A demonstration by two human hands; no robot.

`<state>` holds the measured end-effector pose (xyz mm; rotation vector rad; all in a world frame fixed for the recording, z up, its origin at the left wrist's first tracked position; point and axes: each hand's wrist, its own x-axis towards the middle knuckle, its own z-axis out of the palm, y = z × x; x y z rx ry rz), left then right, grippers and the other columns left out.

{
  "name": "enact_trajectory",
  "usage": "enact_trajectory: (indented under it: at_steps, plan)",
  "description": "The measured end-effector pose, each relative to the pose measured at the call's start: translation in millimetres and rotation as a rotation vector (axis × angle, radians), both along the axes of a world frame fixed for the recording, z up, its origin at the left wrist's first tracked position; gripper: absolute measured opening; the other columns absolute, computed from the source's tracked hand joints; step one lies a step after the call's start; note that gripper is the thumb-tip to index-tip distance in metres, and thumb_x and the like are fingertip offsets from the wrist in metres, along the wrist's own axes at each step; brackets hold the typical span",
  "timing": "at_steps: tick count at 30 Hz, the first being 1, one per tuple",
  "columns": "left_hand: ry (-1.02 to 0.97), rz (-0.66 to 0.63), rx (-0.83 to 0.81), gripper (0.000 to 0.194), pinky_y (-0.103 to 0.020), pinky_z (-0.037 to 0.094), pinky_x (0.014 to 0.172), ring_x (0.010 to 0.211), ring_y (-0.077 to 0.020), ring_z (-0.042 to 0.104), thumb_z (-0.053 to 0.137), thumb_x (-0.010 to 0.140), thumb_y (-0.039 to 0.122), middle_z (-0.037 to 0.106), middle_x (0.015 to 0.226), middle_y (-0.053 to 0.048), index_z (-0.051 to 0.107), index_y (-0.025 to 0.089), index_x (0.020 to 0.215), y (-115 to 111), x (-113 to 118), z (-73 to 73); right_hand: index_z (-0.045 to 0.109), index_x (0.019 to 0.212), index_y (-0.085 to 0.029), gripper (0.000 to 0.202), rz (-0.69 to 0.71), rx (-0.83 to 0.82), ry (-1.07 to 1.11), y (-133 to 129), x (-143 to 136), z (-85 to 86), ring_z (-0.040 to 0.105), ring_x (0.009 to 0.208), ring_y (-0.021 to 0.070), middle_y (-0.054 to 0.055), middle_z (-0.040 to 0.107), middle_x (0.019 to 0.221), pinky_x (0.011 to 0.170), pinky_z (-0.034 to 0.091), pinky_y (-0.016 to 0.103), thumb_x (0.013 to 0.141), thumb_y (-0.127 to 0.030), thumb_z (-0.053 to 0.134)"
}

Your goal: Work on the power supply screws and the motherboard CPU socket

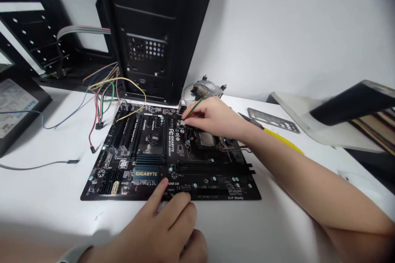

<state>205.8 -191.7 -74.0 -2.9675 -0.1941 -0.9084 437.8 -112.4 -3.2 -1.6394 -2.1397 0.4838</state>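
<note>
A black Gigabyte motherboard (194, 154) lies flat on the white table, with a blue heatsink (146, 168) and a metal-topped processor (207, 139) on it. My right hand (212, 117) reaches over the board's far side, thumb and fingers pinched on a thin fan cable (197, 104). The fingers partly hide the cable's end, low over the board's back edge. Behind this hand sits a round CPU cooler (208, 89). At the near edge, my left hand (173, 222) rests against the board, one finger stretched onto it and the others bent and slightly apart.
A black computer case (148, 16) stands behind the board, loose coloured wires (106, 94) spilling from it. To the left are a power supply (18, 111) and a grey cable (40, 167). A yellow-handled tool (284, 141) and an I/O plate (273, 120) lie at the right.
</note>
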Motion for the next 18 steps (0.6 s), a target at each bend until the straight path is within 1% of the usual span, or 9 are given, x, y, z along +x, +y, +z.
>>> enact_trajectory:
  at_steps: [3, 7, 11, 14, 18]
  plan:
    - [-0.007, -0.003, 0.001, 0.017, -0.044, 0.047, 0.100, 0.090, -0.0214, 0.062, 0.044, 0.094, 0.012, 0.072, 0.087, -0.002, 0.055, 0.022, 0.085, -0.2, -1.0, -0.1, 0.076, 0.080, -0.015, 0.012, 0.006, 0.007, 0.006, 0.3, 0.8, -0.8, 0.063, 0.064, 0.0104, 0.000, 0.073, 0.078, 0.069, 0.047, 0.023, 0.080, -0.010, 0.065]
    - [-0.007, -0.011, -0.009, 0.016, -0.045, 0.050, 0.098, 0.090, -0.0215, 0.062, 0.045, 0.094, 0.013, 0.071, 0.087, -0.002, 0.055, 0.021, 0.085, -0.3, -3.0, 0.1, 0.076, 0.082, -0.014, 0.012, 0.023, -0.006, 0.006, 1.2, 1.2, -2.0, 0.064, 0.068, 0.0105, 0.001, 0.074, 0.083, 0.071, 0.048, 0.023, 0.080, -0.008, 0.066]
    - [-0.001, -0.009, 0.002, 0.016, -0.045, 0.050, 0.097, 0.090, -0.0218, 0.062, 0.045, 0.095, 0.015, 0.071, 0.088, -0.002, 0.055, 0.021, 0.085, -0.7, -3.3, 0.0, 0.076, 0.082, -0.015, 0.014, 0.034, -0.002, -0.029, 1.2, 1.1, -1.9, 0.066, 0.073, 0.0117, 0.001, 0.074, 0.084, 0.074, 0.048, 0.023, 0.081, -0.007, 0.065]
    - [0.002, -0.005, 0.000, 0.014, -0.045, 0.048, 0.099, 0.092, -0.0214, 0.061, 0.046, 0.095, 0.015, 0.071, 0.088, -0.002, 0.055, 0.021, 0.085, -1.0, -2.7, 0.6, 0.076, 0.082, -0.016, 0.015, 0.033, 0.008, -0.064, 1.3, 0.2, -1.4, 0.067, 0.074, 0.0124, 0.001, 0.074, 0.085, 0.077, 0.049, 0.025, 0.081, -0.006, 0.065]
    - [0.006, -0.009, -0.002, 0.012, -0.044, 0.047, 0.101, 0.093, -0.0210, 0.059, 0.048, 0.094, 0.016, 0.070, 0.088, -0.002, 0.055, 0.022, 0.086, -0.5, -2.3, 1.6, 0.076, 0.083, -0.015, 0.016, 0.029, -0.016, -0.117, 1.4, -2.2, -0.1, 0.068, 0.079, 0.0146, 0.002, 0.075, 0.089, 0.077, 0.049, 0.026, 0.083, -0.006, 0.063]
